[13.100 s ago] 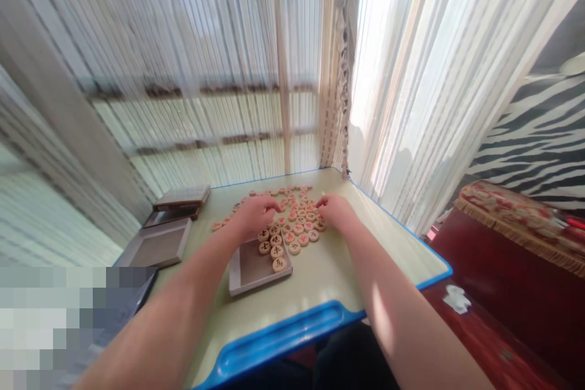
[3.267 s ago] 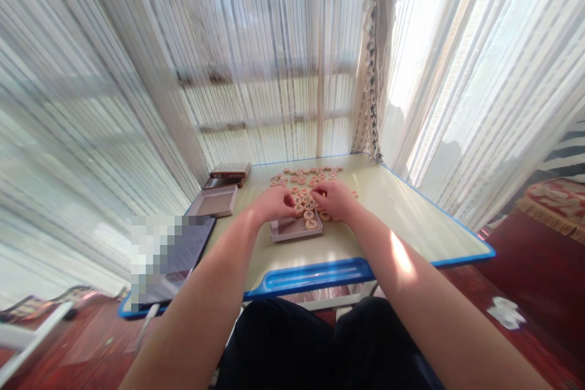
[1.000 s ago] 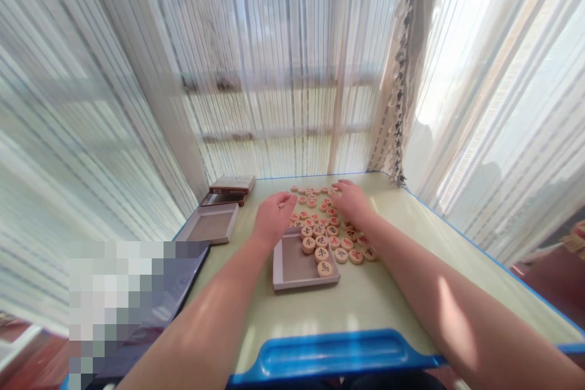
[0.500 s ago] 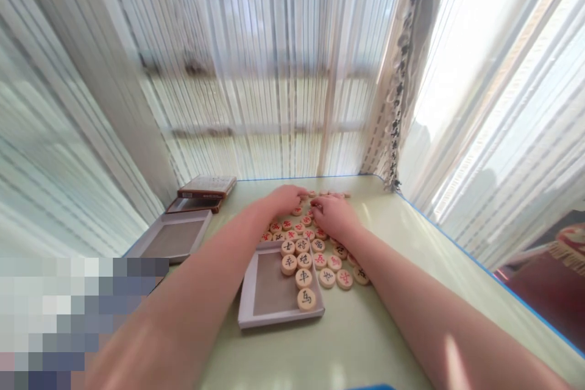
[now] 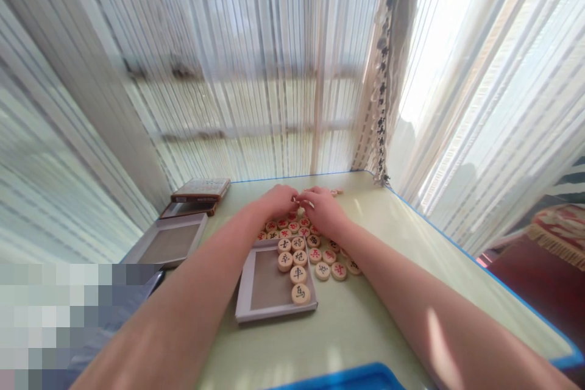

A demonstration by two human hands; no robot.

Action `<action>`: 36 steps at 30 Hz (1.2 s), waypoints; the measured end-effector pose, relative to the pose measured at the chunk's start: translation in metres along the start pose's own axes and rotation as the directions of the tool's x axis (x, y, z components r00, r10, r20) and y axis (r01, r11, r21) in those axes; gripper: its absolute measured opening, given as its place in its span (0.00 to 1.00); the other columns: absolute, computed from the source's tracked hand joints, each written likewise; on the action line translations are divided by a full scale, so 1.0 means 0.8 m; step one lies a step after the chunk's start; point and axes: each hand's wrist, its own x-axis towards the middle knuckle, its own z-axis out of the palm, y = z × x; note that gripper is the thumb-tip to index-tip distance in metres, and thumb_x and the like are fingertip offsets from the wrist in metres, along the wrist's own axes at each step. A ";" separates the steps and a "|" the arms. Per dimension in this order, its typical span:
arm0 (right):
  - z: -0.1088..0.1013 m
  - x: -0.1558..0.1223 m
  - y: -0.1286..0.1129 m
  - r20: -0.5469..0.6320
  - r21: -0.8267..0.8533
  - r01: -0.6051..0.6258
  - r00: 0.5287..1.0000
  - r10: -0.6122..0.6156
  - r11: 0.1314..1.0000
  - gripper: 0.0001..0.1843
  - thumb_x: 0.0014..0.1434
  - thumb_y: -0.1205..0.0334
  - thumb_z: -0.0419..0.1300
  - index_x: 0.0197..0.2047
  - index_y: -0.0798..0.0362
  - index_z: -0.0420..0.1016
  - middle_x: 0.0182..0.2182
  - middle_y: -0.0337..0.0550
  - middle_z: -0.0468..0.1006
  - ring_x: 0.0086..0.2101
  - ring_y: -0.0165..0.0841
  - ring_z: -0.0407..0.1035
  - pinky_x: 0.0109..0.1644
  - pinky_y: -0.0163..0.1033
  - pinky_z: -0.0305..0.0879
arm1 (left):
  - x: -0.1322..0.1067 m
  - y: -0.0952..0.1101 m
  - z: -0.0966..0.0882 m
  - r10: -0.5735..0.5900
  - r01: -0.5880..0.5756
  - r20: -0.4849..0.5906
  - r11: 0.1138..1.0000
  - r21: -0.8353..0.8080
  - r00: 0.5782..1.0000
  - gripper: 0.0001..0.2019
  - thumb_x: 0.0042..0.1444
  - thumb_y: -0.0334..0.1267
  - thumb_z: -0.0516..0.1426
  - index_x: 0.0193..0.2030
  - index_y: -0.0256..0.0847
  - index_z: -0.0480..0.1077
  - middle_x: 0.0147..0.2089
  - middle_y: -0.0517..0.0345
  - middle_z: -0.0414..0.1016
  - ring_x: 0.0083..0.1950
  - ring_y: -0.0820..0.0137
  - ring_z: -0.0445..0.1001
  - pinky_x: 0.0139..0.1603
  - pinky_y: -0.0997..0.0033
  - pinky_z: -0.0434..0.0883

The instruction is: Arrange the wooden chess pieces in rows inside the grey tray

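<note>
Xiangqi pieces [image 5: 298, 257], round, wood-toned, shallow tray [image 5: 272, 283]

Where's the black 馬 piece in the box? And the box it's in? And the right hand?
black 馬 xiangqi piece [image 5: 300, 294]: head view, on its top face.
open box [image 5: 270, 282]: head view, on the bare part of its floor.
right hand [image 5: 325, 214]: head view, on its back.

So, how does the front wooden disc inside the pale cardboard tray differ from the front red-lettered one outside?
The tray disc shows black lettering, the outside disc red. The tray disc sits inside the cardboard tray, the outside disc on the pale green table. Both are round.
</note>
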 end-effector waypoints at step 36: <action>-0.045 0.003 0.075 -0.093 -0.037 -0.516 0.854 0.512 0.856 0.15 0.44 0.72 0.54 0.37 0.57 0.74 0.34 0.52 0.77 0.38 0.40 0.70 0.40 0.40 0.64 | -0.008 -0.003 -0.015 -0.176 0.173 -0.044 0.982 -0.072 0.983 0.13 0.44 0.40 0.57 0.38 0.42 0.76 0.36 0.55 0.77 0.34 0.66 0.73 0.36 0.72 0.68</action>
